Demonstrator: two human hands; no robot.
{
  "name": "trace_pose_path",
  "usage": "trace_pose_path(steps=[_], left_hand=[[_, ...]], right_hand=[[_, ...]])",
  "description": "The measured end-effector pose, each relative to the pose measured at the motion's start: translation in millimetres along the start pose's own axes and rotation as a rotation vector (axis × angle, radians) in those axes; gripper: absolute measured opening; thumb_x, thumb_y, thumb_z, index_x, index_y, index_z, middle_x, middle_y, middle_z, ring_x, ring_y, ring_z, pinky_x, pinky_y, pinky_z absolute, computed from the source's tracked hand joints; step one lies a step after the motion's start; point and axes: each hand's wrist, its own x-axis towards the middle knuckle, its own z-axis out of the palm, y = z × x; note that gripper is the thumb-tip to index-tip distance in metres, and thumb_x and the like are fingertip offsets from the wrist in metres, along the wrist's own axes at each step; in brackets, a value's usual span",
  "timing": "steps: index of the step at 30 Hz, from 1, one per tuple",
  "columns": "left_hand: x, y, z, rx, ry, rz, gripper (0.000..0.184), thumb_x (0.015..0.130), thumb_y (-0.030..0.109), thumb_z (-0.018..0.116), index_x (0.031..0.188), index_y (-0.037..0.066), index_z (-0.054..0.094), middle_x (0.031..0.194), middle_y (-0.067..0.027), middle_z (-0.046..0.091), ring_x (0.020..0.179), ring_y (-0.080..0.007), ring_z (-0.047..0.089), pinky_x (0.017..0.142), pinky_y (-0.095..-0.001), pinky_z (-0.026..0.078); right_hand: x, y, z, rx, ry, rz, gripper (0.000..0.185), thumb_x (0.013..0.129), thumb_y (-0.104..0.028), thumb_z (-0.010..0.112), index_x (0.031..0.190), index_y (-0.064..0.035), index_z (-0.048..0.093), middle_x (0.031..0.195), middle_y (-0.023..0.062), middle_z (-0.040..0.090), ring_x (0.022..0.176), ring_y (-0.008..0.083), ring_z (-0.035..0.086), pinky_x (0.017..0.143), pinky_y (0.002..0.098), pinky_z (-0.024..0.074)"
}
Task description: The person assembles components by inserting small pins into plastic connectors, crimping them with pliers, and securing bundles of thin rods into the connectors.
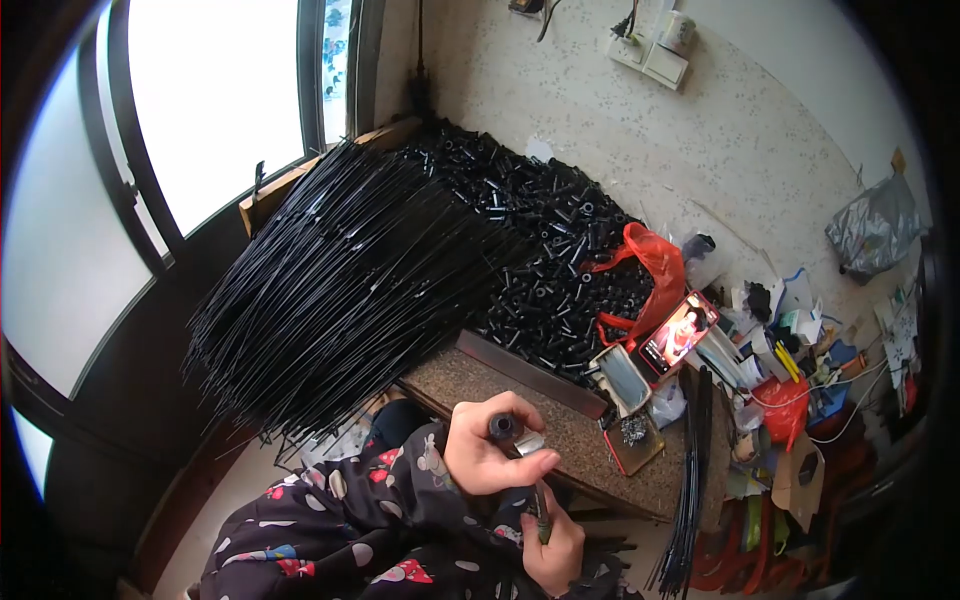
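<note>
My left hand (487,450) is closed around a short black tube (503,427), its round hollow end turned up toward me. A small pale, shiny piece (529,443) shows between the thumb and fingers; what it is I cannot make out. Just below, my right hand (556,552) grips a thin tool with a greenish handle (543,524). Its slim shaft points up toward the left hand, and where the tip ends is hidden. Both hands are in front of the table edge, above my lap.
Long black rods (330,290) lie in a big bundle on the table (520,430), beside a heap of short black tubes (560,220). A wooden bar (530,374), a red bag (657,270), a phone (680,333), a tray of small screws (634,431) and more rods (690,480) are nearby.
</note>
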Motion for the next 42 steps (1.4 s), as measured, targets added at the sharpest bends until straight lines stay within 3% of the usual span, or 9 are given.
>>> trace_pose_path(steps=[4, 8, 11, 16, 27, 33, 34, 37, 42], left_hand=[[-6, -11, -3, -0.063, -0.022, -0.054, 0.019, 0.072, 0.012, 0.071, 0.079, 0.002, 0.057, 0.057, -0.0007, 0.053, 0.052, -0.0051, 0.049, 0.048, -0.02, 0.038], [1, -3, -11, -0.117, -0.052, -0.129, 0.025, 0.076, 0.009, 0.067, 0.097, 0.0, 0.057, 0.062, -0.0009, 0.057, 0.055, -0.0036, 0.05, 0.051, -0.0193, 0.039], [11, -1, -16, -0.158, -0.031, -0.194, 0.041, 0.081, 0.007, 0.061, 0.118, -0.001, 0.047, 0.07, 0.0001, 0.06, 0.061, -0.0021, 0.051, 0.055, -0.0181, 0.04], [8, -7, -23, -0.176, -0.05, -0.287, 0.027, 0.082, 0.015, 0.057, 0.101, -0.005, 0.058, 0.06, 0.0041, 0.051, 0.054, -0.0016, 0.041, 0.051, -0.0172, 0.03], [10, 9, -24, -0.403, -0.048, -0.211, 0.034, 0.079, 0.014, 0.062, 0.104, -0.007, 0.054, 0.061, -0.0004, 0.053, 0.053, -0.0044, 0.044, 0.051, -0.0194, 0.032], [29, 56, -9, -0.746, 0.089, 0.008, 0.042, 0.084, 0.024, 0.056, 0.11, -0.007, 0.043, 0.056, -0.0001, 0.039, 0.046, -0.0082, 0.035, 0.043, -0.0233, 0.027], [29, 64, -8, -0.873, 0.083, -0.005, 0.047, 0.083, 0.023, 0.056, 0.115, -0.01, 0.042, 0.063, -0.003, 0.045, 0.055, -0.0088, 0.041, 0.049, -0.0221, 0.032], [46, 80, 9, -0.403, 0.175, 0.207, 0.046, 0.09, 0.033, 0.047, 0.123, 0.003, 0.039, 0.086, -0.0078, 0.049, 0.072, -0.0171, 0.05, 0.061, -0.0274, 0.041], [40, 92, 17, -0.546, 0.177, 0.427, 0.044, 0.089, 0.032, 0.047, 0.123, 0.004, 0.04, 0.091, -0.0083, 0.048, 0.077, -0.0187, 0.049, 0.064, -0.0295, 0.04]], right_hand=[[0, 2, 1, -0.067, -0.086, 0.014, 0.031, 0.083, -0.008, 0.055, 0.112, 0.0031, 0.051, 0.08, 0.018, 0.063, 0.066, 0.0301, 0.062, 0.056, 0.0362, 0.052], [21, 9, -21, 0.056, -0.348, 0.274, 0.043, 0.083, -0.01, 0.056, 0.124, -0.0007, 0.044, 0.098, 0.0166, 0.059, 0.08, 0.0285, 0.059, 0.076, 0.0329, 0.046], [51, 36, -33, -0.093, -0.206, 0.18, 0.04, 0.076, -0.017, 0.065, 0.108, 0.0023, 0.054, 0.09, 0.0166, 0.056, 0.086, 0.0335, 0.057, 0.073, 0.036, 0.0448], [36, 118, -29, -0.651, -0.137, 0.248, 0.043, 0.077, -0.035, 0.064, 0.099, 0.0006, 0.053, 0.09, 0.0137, 0.051, 0.084, 0.0315, 0.053, 0.069, 0.0392, 0.0442], [23, 152, -24, -0.814, -0.101, 0.238, 0.054, 0.074, -0.035, 0.065, 0.113, -0.0012, 0.048, 0.105, 0.0124, 0.048, 0.101, 0.0312, 0.043, 0.084, 0.044, 0.0353], [22, 76, -13, -0.065, -0.268, -0.113, 0.07, 0.075, -0.031, 0.067, 0.133, -0.0074, 0.035, 0.13, 0.0131, 0.038, 0.124, 0.0315, 0.031, 0.1, 0.0425, 0.0281], [16, 68, -10, 0.119, -0.234, -0.043, 0.064, 0.073, -0.019, 0.071, 0.127, -0.0036, 0.04, 0.117, 0.0133, 0.051, 0.11, 0.0293, 0.047, 0.096, 0.0358, 0.0346], [-7, 71, -27, 0.121, -0.044, 0.211, 0.053, 0.081, -0.014, 0.063, 0.127, -0.0042, 0.039, 0.091, 0.0096, 0.06, 0.081, 0.0189, 0.058, 0.073, 0.0298, 0.0459], [18, 58, -132, -0.001, 0.55, 0.546, 0.037, 0.088, -0.013, 0.051, 0.124, -0.0069, 0.043, 0.066, -0.0019, 0.045, 0.052, 0.005, 0.04, 0.046, 0.0181, 0.0338]])
